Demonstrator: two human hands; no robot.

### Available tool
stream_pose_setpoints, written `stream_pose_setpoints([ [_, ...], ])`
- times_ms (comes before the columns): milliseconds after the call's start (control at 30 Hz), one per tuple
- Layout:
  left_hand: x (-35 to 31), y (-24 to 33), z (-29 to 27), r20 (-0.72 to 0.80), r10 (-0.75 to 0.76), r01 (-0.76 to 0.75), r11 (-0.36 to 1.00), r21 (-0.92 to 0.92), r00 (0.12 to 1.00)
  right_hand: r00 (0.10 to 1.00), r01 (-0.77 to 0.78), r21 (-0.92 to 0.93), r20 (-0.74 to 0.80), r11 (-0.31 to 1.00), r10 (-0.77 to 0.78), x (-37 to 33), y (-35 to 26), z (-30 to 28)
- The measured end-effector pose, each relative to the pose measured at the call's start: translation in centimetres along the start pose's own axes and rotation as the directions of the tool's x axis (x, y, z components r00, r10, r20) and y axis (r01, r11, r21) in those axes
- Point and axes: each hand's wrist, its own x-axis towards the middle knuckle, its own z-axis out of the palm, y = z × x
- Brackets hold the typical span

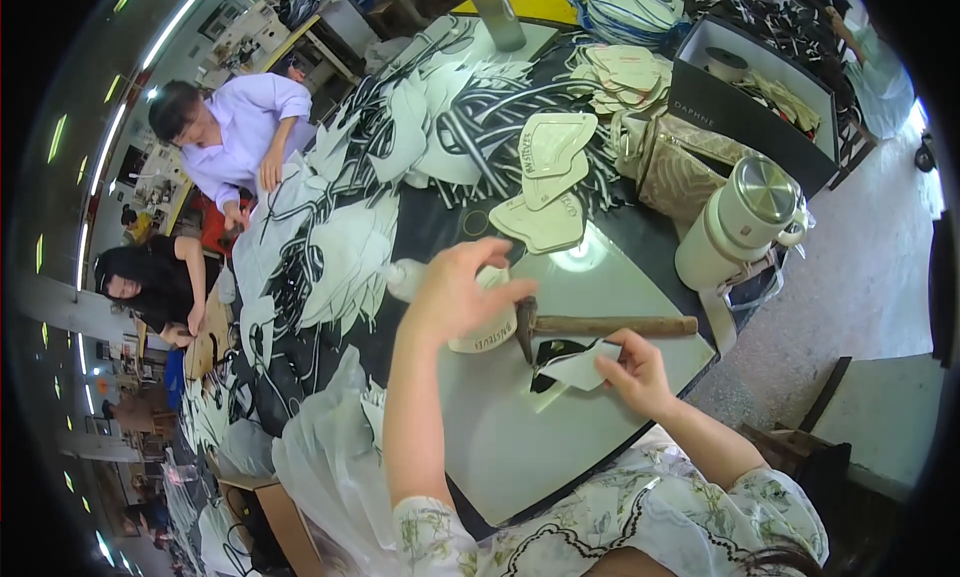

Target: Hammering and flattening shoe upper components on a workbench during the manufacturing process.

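Note:
My left hand (460, 292) is over the work board, fingers apart and curved, with nothing visible in them. Below it is a cream piece with handwriting (487, 332), partly hidden by the hand. Beside that lies a hammer (615, 325), its wooden handle pointing right and its dark head near my left fingertips. My right hand (640, 377) pinches a thin white cut piece with a dark edge (577, 367), tilted over the board just below the hammer. Under it a black shape (545, 382) shows in part. A white bottle (404, 279) stands behind my left wrist.
Cream templates (545, 222) lie beyond the pale board (500, 447). Piles of white pieces with black straps (430, 127) cover the far left. A cream tumbler (735, 227) and an open black box (750, 102) stand at right. Two people (235, 127) work across the table.

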Motion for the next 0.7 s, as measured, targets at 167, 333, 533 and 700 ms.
stream_pose_setpoints([
  [167, 13.7, -2.4, 2.7, -0.239, 0.260, -0.209, 0.953, 0.222, 0.936, 0.997, 0.073, -0.222, 0.031, 0.972, -0.068, 0.3, 0.0, 0.2],
  [333, 21.3, -4.2, 6.9, 0.005, 0.179, -0.156, 0.844, 0.513, 0.984, 0.995, 0.098, -0.293, 0.036, 0.951, -0.092, 0.4, -0.6, 0.4],
  [533, 22.7, -2.1, 5.6, 0.220, 0.032, -0.160, 0.788, 0.594, 0.975, 0.992, 0.123, -0.394, 0.043, 0.911, -0.115, 0.8, -1.2, 0.2],
  [700, 24.4, -3.5, 5.9, 0.202, 0.043, -0.152, 0.812, 0.564, 0.979, 0.975, 0.216, -0.459, 0.147, 0.862, -0.166, 1.4, -0.2, 0.6],
])
